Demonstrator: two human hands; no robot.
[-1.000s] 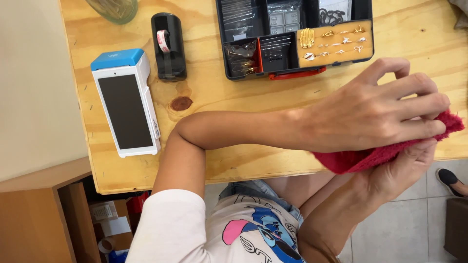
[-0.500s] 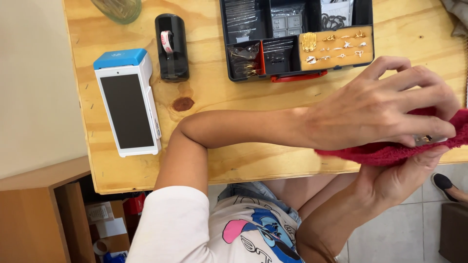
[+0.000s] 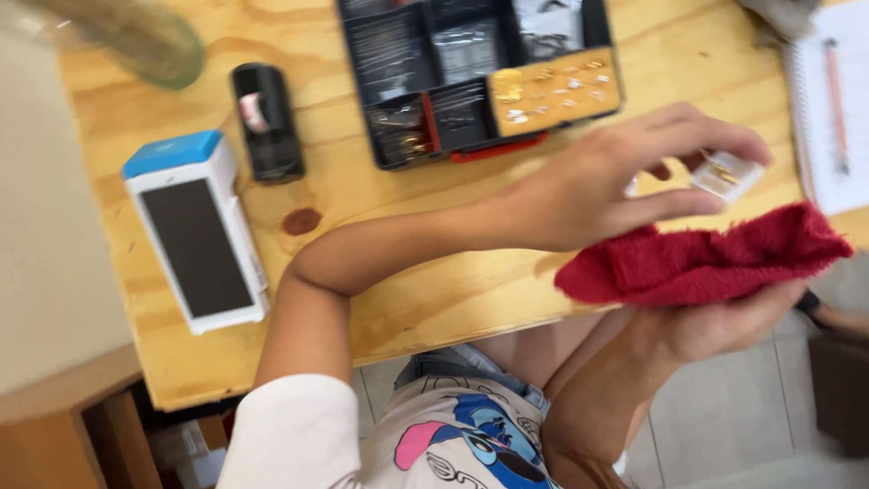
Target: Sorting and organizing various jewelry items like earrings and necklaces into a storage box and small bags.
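Note:
My left hand [image 3: 615, 181] reaches across from the left over the wooden table [image 3: 380, 272]. Its fingertips pinch a small white card [image 3: 726, 175] with a gold piece on it, just above a red cloth [image 3: 697, 258]. My right hand [image 3: 724, 326] holds that cloth from underneath, at the table's front edge, and the cloth hides most of its fingers.
A black compartment tray [image 3: 471, 72] with small gold items and packets lies at the back. A white and blue handheld terminal [image 3: 195, 235] lies at the left, a black cylinder [image 3: 267, 122] beside it, a glass [image 3: 136, 36] in the far corner. A notebook with a pen [image 3: 833, 109] sits at the right.
My left hand has lifted off the red cloth and now pinches the small white card above it. The cloth has spread out flatter over my right hand.

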